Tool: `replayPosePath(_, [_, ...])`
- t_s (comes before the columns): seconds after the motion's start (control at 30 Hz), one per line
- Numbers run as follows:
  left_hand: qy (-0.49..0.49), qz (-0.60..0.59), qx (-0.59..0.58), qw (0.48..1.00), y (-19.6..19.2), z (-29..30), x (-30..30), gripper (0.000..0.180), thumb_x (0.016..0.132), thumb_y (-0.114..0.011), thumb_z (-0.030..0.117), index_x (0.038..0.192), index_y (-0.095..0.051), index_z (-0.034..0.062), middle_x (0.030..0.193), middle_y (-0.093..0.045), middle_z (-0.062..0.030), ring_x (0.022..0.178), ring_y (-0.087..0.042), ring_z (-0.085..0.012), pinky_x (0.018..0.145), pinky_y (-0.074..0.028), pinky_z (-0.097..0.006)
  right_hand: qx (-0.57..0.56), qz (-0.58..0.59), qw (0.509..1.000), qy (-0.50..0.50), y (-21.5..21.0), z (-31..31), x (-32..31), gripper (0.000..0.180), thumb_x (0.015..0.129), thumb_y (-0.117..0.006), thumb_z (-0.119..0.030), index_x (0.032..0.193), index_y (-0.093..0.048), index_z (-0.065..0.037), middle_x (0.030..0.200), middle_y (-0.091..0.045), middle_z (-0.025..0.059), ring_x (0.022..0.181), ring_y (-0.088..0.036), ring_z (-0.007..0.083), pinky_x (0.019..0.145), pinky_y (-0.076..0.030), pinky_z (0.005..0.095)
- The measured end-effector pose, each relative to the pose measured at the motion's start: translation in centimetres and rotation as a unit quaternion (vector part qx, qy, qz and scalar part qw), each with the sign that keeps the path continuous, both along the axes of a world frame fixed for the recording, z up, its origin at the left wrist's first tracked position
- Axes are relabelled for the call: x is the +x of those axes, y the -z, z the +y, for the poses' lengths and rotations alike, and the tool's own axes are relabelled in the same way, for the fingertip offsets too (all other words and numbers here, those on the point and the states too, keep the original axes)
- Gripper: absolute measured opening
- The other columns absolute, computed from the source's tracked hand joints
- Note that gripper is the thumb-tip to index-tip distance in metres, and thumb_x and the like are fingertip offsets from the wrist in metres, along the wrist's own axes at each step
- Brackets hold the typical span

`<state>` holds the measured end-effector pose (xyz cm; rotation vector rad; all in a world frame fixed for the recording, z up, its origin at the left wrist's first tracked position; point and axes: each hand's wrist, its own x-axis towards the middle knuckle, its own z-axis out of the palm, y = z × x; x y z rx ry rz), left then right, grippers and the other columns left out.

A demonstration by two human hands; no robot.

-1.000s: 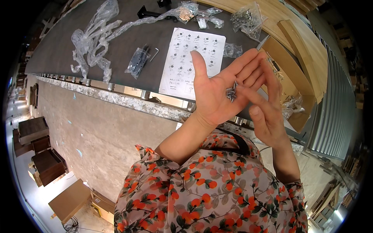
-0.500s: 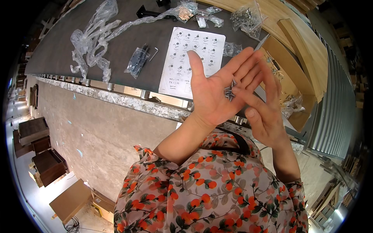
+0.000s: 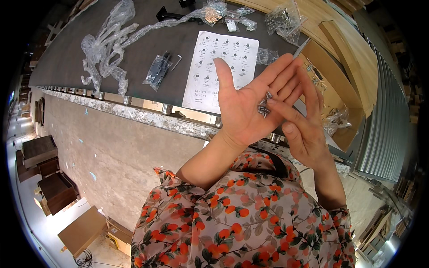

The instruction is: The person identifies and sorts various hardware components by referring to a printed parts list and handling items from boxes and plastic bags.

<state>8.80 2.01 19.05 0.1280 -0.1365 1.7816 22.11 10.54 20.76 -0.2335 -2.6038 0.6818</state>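
Note:
Palm up, my left hand point(image 3: 243, 111) holds several small silver screws point(image 3: 263, 108) in a loose pile near the base of its fingers. Its fingers are stretched out and the thumb points away from them. From the right, my right hand point(image 3: 308, 134) reaches over that palm. Its index fingertip is at the screws, and its other fingers are apart with nothing seen in them. Behind my left hand, a white printed sheet point(image 3: 205, 67) with rows of small part drawings lies on the dark table point(image 3: 134, 58).
An open cardboard box point(image 3: 344, 89) with loose hardware and a clear bag stands right. A bag of hardware point(image 3: 283, 24) lies at the back. Further left are a hex key point(image 3: 177, 62), a bag of dark parts point(image 3: 157, 71) and crumpled plastic wrap point(image 3: 105, 51).
The screws in my left palm have shifted slightly under my right index finger. Both hands stay in nearly the same place.

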Motion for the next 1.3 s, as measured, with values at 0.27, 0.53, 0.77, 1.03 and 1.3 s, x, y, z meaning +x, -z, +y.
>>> replayPosePath(0.27, [-0.005,0.007,0.005,1.0,0.2,0.2,0.1,0.109,0.077,-0.01,0.083,0.144,-0.011,-0.0032,0.152,-0.005,-0.0209,0.142,-0.005,-0.0308,0.116,-0.002,-0.04,0.006,0.008,1.0,-0.024,0.2,0.3,0.4,0.031,0.093,-0.049,-0.035,0.111,-0.068,-0.018,0.146,-0.024,0.0233,0.133,-0.025,0.0381,0.107,-0.018,0.0462])
replayPosePath(0.53, [-0.008,-0.004,0.005,1.0,0.3,-0.1,0.0,0.11,0.076,-0.013,0.083,0.144,-0.011,-0.0037,0.152,-0.005,-0.0211,0.142,-0.005,-0.0307,0.116,-0.003,-0.04,-0.008,0.003,1.0,-0.029,0.4,-0.2,0.2,0.031,0.093,-0.049,-0.035,0.111,-0.068,-0.018,0.148,-0.022,0.0226,0.135,-0.022,0.0393,0.108,-0.017,0.0474])
replayPosePath(0.77, [-0.014,0.007,-0.063,0.998,0.2,0.4,0.3,0.099,0.084,-0.017,0.074,0.143,-0.016,-0.0053,0.15,-0.015,-0.0225,0.14,-0.011,-0.0333,0.116,-0.009,-0.042,-0.06,0.007,0.998,-0.018,-0.1,0.7,1.9,0.031,0.093,-0.05,-0.031,0.111,-0.067,-0.013,0.146,-0.027,0.0213,0.131,-0.03,0.0368,0.106,-0.023,0.0454])
replayPosePath(1.03, [0.045,-0.021,-0.341,0.939,7.8,-3.6,0.9,0.037,0.097,-0.046,0.036,0.071,-0.049,0.0095,0.064,-0.04,0.0,0.055,-0.036,-0.011,0.041,-0.03,-0.022,-0.368,-0.097,0.868,0.32,0.2,14.5,14.1,0.031,0.092,-0.055,-0.027,0.107,-0.064,-0.001,0.112,-0.062,0.016,0.101,-0.059,0.0189,0.087,-0.045,0.0302])
replayPosePath(1.3, [0.003,0.048,-0.475,0.879,9.1,-2.4,4.5,0.032,0.096,-0.05,0.034,0.077,-0.054,0.0078,0.07,-0.051,-0.0033,0.064,-0.046,-0.0138,0.053,-0.039,-0.025,0.132,-0.354,0.92,0.106,8.8,19.6,20.4,0.056,0.069,-0.07,-0.011,0.123,-0.054,-0.011,0.102,-0.061,0.02,0.095,-0.06,0.0314,0.089,-0.046,0.0381])
